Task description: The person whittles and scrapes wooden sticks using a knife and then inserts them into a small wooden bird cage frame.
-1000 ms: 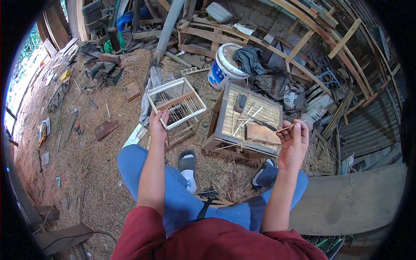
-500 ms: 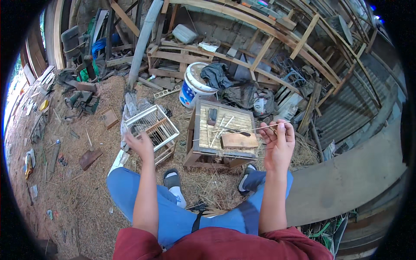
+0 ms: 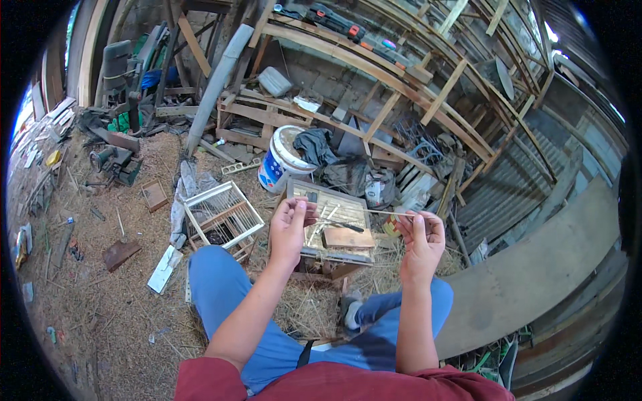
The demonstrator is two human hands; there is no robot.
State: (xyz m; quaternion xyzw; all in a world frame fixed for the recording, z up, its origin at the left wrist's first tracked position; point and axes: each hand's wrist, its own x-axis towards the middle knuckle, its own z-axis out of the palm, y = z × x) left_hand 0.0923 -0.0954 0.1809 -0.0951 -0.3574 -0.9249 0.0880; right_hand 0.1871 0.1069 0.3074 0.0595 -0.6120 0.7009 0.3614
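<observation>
A thin pale stick (image 3: 384, 212) stretches across above a low wooden stool-like table (image 3: 361, 199). My right hand (image 3: 421, 247) pinches it near its right end. At the other end, my left hand (image 3: 289, 230) has its fingers closed around the stick's tip, though the grip is small and partly hidden. Below the stick, a knife (image 3: 348, 226) with a dark handle lies by a flat wooden block (image 3: 348, 238). A small dark block (image 3: 312, 197) and several thin sticks (image 3: 313, 232) also rest on the tabletop, partly behind my left hand.
Left of the table stands a white-framed cage (image 3: 224, 212) with thin bars. A white and blue bucket (image 3: 284, 159) with dark cloth on its rim is behind. Wood shavings cover the floor (image 3: 127, 294). A wide board (image 3: 535, 274) runs along my right.
My left hand has moved right, from beside the cage to the stick's left end. My right hand has come lower with the stick. The whole view has shifted.
</observation>
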